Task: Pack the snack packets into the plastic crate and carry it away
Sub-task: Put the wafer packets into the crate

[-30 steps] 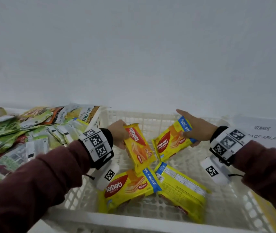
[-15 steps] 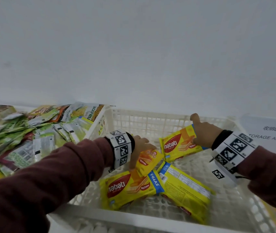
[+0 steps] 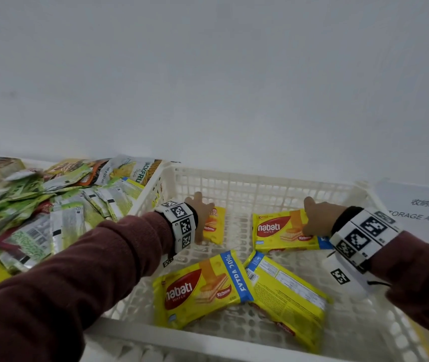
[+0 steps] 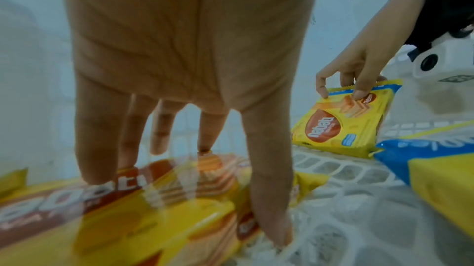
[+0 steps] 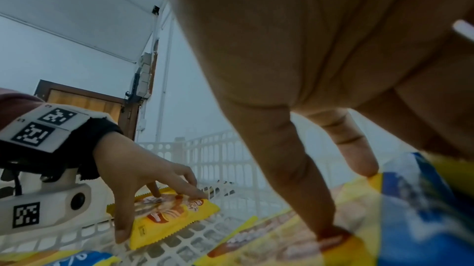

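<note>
A white plastic crate (image 3: 260,177) holds several yellow Nabati wafer packets. My left hand (image 3: 200,214) lies over one packet (image 3: 217,226) at the crate's far left. Its straight, spread fingers (image 4: 97,159) touch the packet's top face (image 4: 128,219), and the thumb runs down beside the packet's edge. My right hand (image 3: 317,220) pinches the blue end of a second packet (image 3: 278,231) near the far right, fingers on top and thumb behind the edge. That packet (image 4: 341,128) rests on the crate floor. Two more packets (image 3: 203,288) (image 3: 286,291) lie flat nearer to me.
A heap of green, white and yellow snack packets (image 3: 51,205) fills a tray left of the crate. A paper sign reading STORAGE AREA (image 3: 422,210) lies to the right. A plain white wall rises right behind the crate.
Both hands have moved down and further into the crate. The two packets they held up now lie on the crate floor. The left fingers have straightened.
</note>
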`<state>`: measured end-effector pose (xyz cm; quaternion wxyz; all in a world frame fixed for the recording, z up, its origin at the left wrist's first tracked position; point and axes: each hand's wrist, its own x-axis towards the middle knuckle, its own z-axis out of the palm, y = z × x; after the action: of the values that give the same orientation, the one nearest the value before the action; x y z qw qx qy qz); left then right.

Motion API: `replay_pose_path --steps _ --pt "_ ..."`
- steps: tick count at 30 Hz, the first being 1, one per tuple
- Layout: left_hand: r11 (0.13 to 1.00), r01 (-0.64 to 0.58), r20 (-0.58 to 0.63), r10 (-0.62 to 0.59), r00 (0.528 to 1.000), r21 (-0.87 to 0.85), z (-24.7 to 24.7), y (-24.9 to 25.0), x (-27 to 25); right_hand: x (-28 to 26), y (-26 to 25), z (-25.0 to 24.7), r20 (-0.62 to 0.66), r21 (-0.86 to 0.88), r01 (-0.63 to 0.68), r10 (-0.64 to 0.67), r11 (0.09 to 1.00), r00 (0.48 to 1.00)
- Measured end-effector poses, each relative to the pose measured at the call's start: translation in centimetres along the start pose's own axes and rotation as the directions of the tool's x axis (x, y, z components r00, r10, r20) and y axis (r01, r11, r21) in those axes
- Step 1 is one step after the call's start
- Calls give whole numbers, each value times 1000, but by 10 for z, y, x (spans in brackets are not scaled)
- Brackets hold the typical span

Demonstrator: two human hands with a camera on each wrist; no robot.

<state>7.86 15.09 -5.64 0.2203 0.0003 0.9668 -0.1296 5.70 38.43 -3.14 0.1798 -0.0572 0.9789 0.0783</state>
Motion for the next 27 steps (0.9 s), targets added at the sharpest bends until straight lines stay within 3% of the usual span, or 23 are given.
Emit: replay_pose_path --steps 4,9,12,15,22,27 --pt "1000 14 -32 -13 999 2 4 1 2 -2 -3 4 19 -132 -4 6 991 1000" --pt "999 -38 34 38 999 7 3 -12 4 0 -6 12 56 -308 135 -124 942 991" --pt "998 -59 20 59 998 0 4 -14 5 7 -11 25 88 -299 223 -206 928 975" --pt "997 -81 16 81 997 15 6 -14 7 11 -12 32 37 -284 245 -244 927 969" --pt "998 -56 -10 56 998 8 8 -13 7 8 -12 12 -35 -90 321 -326 943 945" --pt "998 -65 -22 64 998 -14 7 -13 6 12 -40 5 -81 -86 426 -432 901 898"
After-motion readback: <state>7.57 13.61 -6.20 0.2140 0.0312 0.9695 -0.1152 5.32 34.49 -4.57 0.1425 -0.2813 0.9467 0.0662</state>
